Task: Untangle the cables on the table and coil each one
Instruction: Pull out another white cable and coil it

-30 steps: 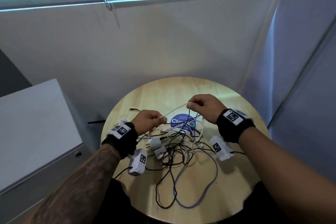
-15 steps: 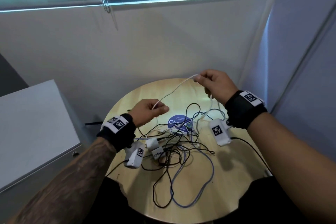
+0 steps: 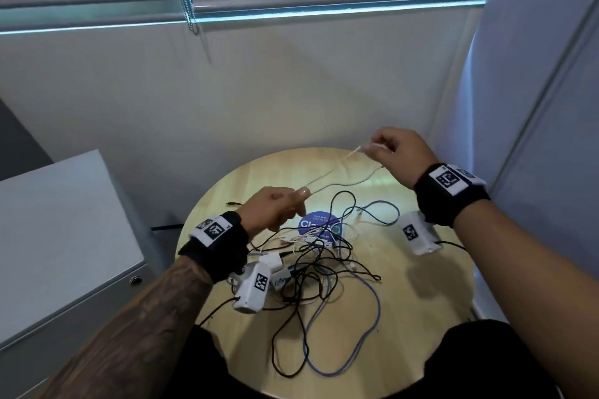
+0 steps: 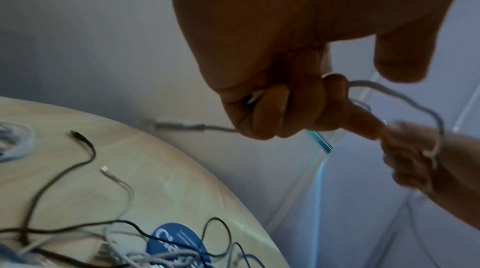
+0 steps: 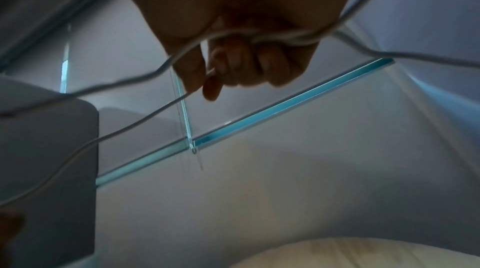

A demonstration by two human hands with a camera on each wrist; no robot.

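My left hand (image 3: 275, 209) and right hand (image 3: 397, 151) each pinch white cable (image 3: 327, 175), stretched between them above desk (image 3: 405, 317) far edge; tangle (image 3: 317, 256) mid-desk.

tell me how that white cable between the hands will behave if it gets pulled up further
Probably floppy: the white cable sags in wavy loops between the left hand and right hand. It looks thin and light, pinched easily by fingertips. Its lower end may run into the tangle of cables, so pulling could drag or snag others.
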